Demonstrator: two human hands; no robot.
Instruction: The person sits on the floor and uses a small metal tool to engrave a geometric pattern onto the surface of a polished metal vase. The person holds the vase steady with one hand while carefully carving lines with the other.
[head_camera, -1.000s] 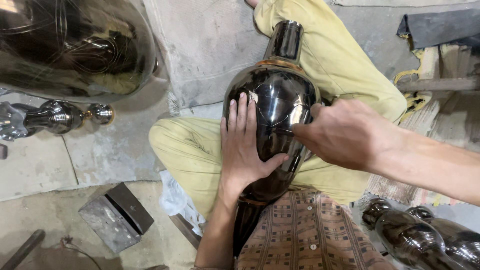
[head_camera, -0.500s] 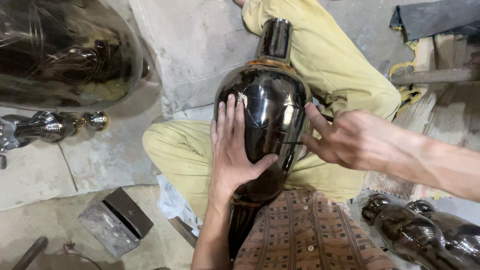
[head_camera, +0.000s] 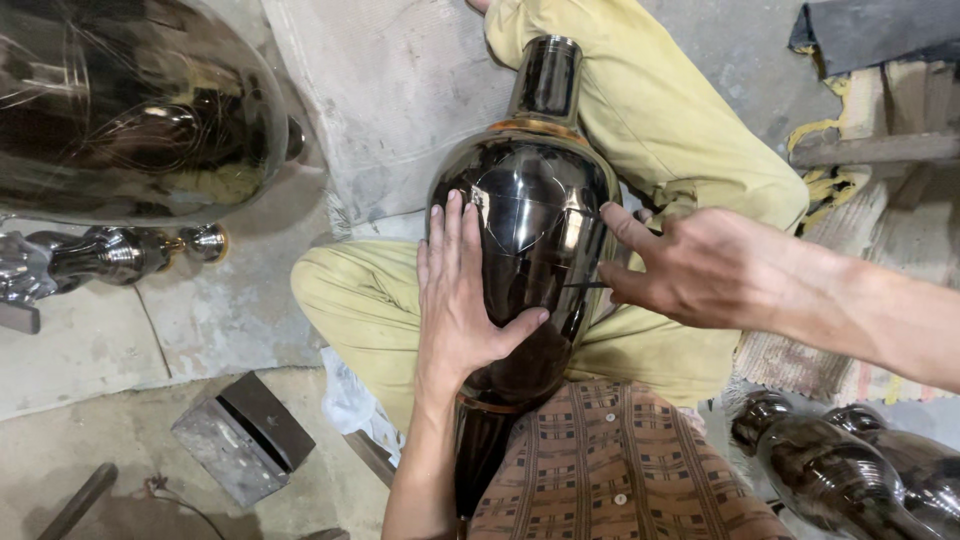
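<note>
- Dark polished metal vase (head_camera: 530, 230) lies across the person's lap on the yellow-green trousers (head_camera: 660, 120), neck pointing away from the body, foot end toward the checked shirt (head_camera: 610, 470).
- Left hand (head_camera: 460, 300) lies flat on the vase's left flank, fingers spread and straight, thumb hooked across the belly; it steadies the vase, grips nothing.
- Right hand (head_camera: 700, 270) is at the vase's right flank, fingers pinched on a thin dark pointed tool (head_camera: 585, 285), tip touching the belly, index finger stretched out.
- Faint straight lines show on the belly near the tool tip; scratched marks or reflections, cannot tell.
- Judgement: surface work looks early, most of the body plain and glossy.
- Left of the vase: large shiny vessel (head_camera: 130, 110), small metal stem piece (head_camera: 120, 255), grey block (head_camera: 240, 440) on the floor.
- Right of the vase's foot end: more dark vases (head_camera: 840, 470).
</note>
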